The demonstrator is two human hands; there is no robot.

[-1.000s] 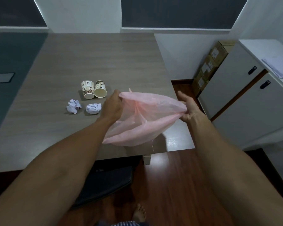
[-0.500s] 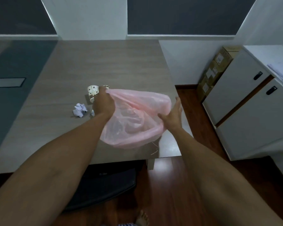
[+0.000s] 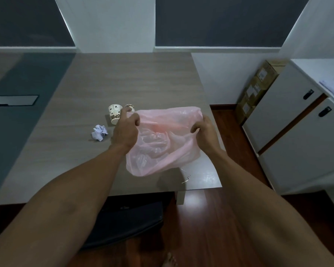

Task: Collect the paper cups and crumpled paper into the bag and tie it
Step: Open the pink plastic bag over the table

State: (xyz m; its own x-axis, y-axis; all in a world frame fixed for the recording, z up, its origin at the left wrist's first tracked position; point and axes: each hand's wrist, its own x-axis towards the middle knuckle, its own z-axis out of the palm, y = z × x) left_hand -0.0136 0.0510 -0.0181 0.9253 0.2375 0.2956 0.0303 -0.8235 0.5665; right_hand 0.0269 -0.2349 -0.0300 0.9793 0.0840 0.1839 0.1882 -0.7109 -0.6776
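A thin pink plastic bag hangs above the table between my two hands. My left hand pinches its left rim and my right hand pinches its right rim, so the mouth is held apart. Two patterned paper cups stand just beyond my left hand: one cup is fully in view, the other cup is mostly hidden by my fingers. One crumpled white paper ball lies on the table left of my left hand. A second ball seen earlier is hidden behind that hand.
The grey wood-grain table ends at a right edge near the bag. A white cabinet and stacked cardboard boxes stand to the right on the wooden floor. A dark chair sits under the table's near edge.
My right hand has taken a pinch on the bag's right rim and the mouth has been pulled wider. My left hand stays over the cups and hides the second paper ball.
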